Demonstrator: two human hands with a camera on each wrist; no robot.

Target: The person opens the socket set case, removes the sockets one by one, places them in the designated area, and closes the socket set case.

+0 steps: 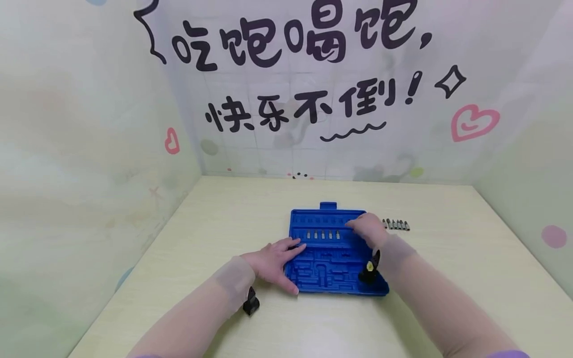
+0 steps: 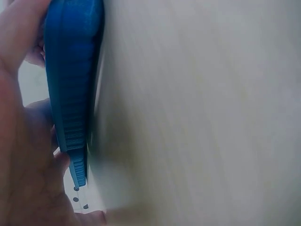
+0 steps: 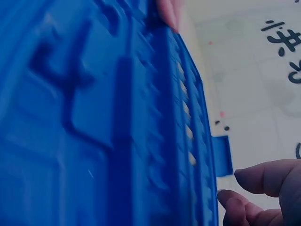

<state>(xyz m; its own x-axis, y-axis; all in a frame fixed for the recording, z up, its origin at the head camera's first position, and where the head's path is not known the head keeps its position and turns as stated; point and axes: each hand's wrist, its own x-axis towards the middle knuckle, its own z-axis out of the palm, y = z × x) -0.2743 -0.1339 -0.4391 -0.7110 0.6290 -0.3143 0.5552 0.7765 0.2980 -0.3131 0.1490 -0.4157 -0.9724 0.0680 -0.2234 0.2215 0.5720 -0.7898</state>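
Note:
A blue plastic case [image 1: 331, 271] lies unfolded on the table, its latch tab at the far side. Several metal screwdriver bits [image 1: 323, 234] stand in a row in its far half. My left hand [image 1: 275, 263] rests against the case's left edge, fingers spread over the rim and thumb by the near corner. In the left wrist view the case's blue side wall [image 2: 73, 84] runs along that hand. Over the far right part of the case is my right hand [image 1: 369, 228], thumb and fingers bent. Whether a small bit is between its fingertips is not visible.
More loose bits [image 1: 398, 224] lie in a row on the table, right of the case. A black wrist device [image 1: 251, 302] is on the left wrist, another [image 1: 369, 268] on the right. Printed fabric walls [image 1: 286, 149] enclose the table's back and sides.

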